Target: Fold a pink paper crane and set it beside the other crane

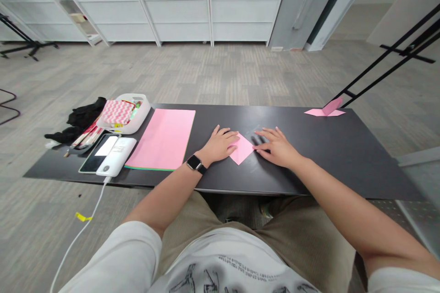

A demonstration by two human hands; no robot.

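Note:
A small folded square of pink paper (242, 148) lies on the dark table in front of me, turned so its corners point near and far. My left hand (220, 143) rests flat across its left side, fingers stretched out and covering that corner. Beside the right corner is my right hand (276, 146), its fingers spread and a fingertip touching the paper's tip. Neither hand grasps the paper. Over at the table's far right stands a folded pink paper figure (326, 109) with a raised upright part.
Left of my hands lies a stack of pink sheets (165, 139). Farther left are a white basket (142, 112) of supplies, a white power bank (117, 156) with a cable (80, 233), a phone (94, 161) and black cloth (85, 116). A black metal stand (378, 66) rises behind the table's right end.

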